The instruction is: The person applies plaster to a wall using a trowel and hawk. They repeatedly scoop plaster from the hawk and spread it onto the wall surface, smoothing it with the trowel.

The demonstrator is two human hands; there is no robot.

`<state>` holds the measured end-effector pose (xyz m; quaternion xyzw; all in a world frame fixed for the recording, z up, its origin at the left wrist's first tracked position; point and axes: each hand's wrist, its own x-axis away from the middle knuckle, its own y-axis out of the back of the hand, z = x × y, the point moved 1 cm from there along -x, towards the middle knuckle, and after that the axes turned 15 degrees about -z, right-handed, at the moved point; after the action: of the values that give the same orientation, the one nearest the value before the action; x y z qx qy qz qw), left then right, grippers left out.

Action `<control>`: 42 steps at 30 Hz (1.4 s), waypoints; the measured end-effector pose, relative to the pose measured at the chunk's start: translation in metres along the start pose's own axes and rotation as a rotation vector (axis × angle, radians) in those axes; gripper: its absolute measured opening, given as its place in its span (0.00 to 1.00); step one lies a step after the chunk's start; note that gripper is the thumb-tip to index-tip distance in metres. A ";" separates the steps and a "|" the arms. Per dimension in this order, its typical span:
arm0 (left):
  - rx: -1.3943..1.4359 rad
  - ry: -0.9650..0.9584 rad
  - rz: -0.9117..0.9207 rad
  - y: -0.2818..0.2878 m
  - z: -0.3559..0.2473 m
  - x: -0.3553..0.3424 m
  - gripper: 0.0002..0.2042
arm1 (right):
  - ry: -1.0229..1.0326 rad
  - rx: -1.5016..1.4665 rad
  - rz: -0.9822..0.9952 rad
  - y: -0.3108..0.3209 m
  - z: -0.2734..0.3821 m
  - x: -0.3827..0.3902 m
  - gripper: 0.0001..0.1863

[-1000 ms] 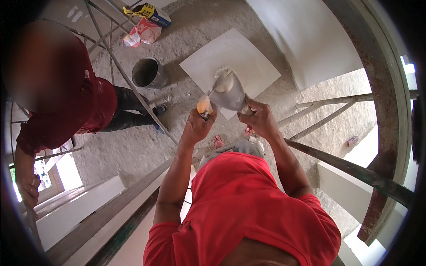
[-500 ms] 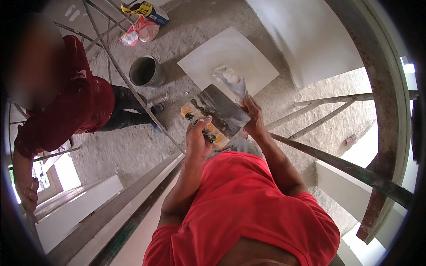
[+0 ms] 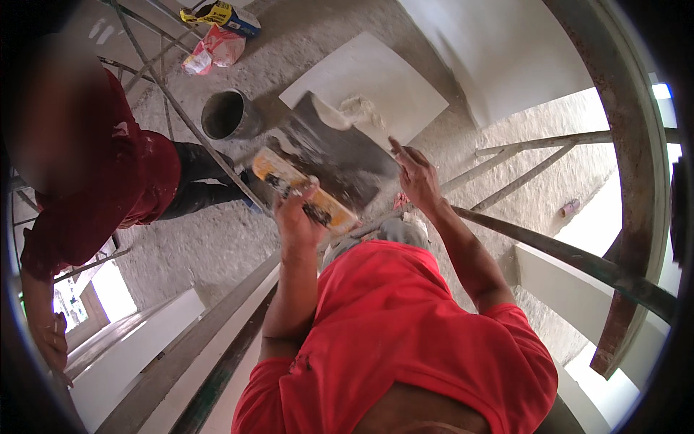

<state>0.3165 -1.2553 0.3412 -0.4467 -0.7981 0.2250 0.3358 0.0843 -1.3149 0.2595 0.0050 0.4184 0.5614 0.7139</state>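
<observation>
My left hand (image 3: pixel 300 217) is wrapped round the worn yellow-orange handle of a plastering trowel (image 3: pixel 340 155). The trowel's wide steel blade faces up, smeared with whitish residue. In my right hand (image 3: pixel 418 179) is a putty knife (image 3: pixel 379 137), gripped by its handle and pointing away from me to the left. Its blade end lies at the far edge of the trowel, where pale plaster shows; whether they touch is hard to tell. Beyond, a mound of wet plaster (image 3: pixel 361 108) sits on a white board (image 3: pixel 416 94) on the floor below.
A dark bucket (image 3: pixel 225 114) stands left of the board, with bags (image 3: pixel 220 47) behind it. Scaffold bars (image 3: pixel 549 242) cross on both sides of me. A co-worker in a dark red top (image 3: pixel 148 170) is at the left. A curved rusty beam (image 3: pixel 627 145) rises at the right.
The trowel has shifted left and swung round, its blade now reaching farther away. The putty knife has tipped over to the left, toward the trowel's far edge.
</observation>
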 end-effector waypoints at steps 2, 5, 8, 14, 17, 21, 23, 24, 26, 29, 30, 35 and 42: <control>-0.091 -0.080 0.003 -0.003 -0.009 -0.014 0.21 | -0.314 -0.098 -0.032 -0.002 -0.011 0.017 0.21; -0.281 -0.171 -0.045 0.032 0.006 -0.057 0.21 | -0.667 -0.075 0.198 0.025 0.009 0.005 0.23; -0.452 -0.204 0.151 0.054 0.035 -0.081 0.18 | -0.567 -0.023 0.294 0.016 0.000 0.012 0.20; -1.018 -0.377 0.493 0.056 0.080 -0.098 0.16 | -0.719 -0.013 0.437 -0.015 -0.032 0.009 0.20; -1.020 -0.736 0.707 0.080 0.124 -0.148 0.20 | -0.736 -0.078 0.435 -0.039 -0.078 0.019 0.19; -1.196 -0.707 0.662 0.121 0.175 -0.233 0.21 | -0.729 -0.194 0.328 -0.090 -0.139 0.030 0.17; -1.388 -0.711 0.615 0.148 0.196 -0.274 0.23 | -0.802 -0.123 0.315 -0.121 -0.172 0.027 0.17; -1.460 -0.620 0.486 0.155 0.206 -0.288 0.24 | -0.847 -0.084 0.307 -0.137 -0.189 0.026 0.18; -1.549 -0.568 0.342 0.162 0.225 -0.304 0.27 | -0.744 -0.014 0.242 -0.172 -0.220 0.020 0.18; -1.476 -0.708 0.409 0.149 0.261 -0.299 0.24 | -0.651 0.119 0.209 -0.217 -0.261 0.019 0.19; -1.522 -0.694 0.443 0.134 0.269 -0.295 0.25 | -0.626 0.140 0.174 -0.232 -0.278 0.026 0.19; -1.584 -0.781 0.423 0.126 0.341 -0.320 0.24 | -0.660 0.215 0.199 -0.266 -0.307 0.037 0.16; -1.795 -0.663 0.451 0.127 0.378 -0.435 0.16 | -0.836 0.281 0.324 -0.258 -0.312 0.061 0.17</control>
<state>0.2722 -1.5901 -0.1428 -0.5920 -0.6225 -0.2922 -0.4203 0.1035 -1.5052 -0.1028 0.3925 0.1608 0.5532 0.7169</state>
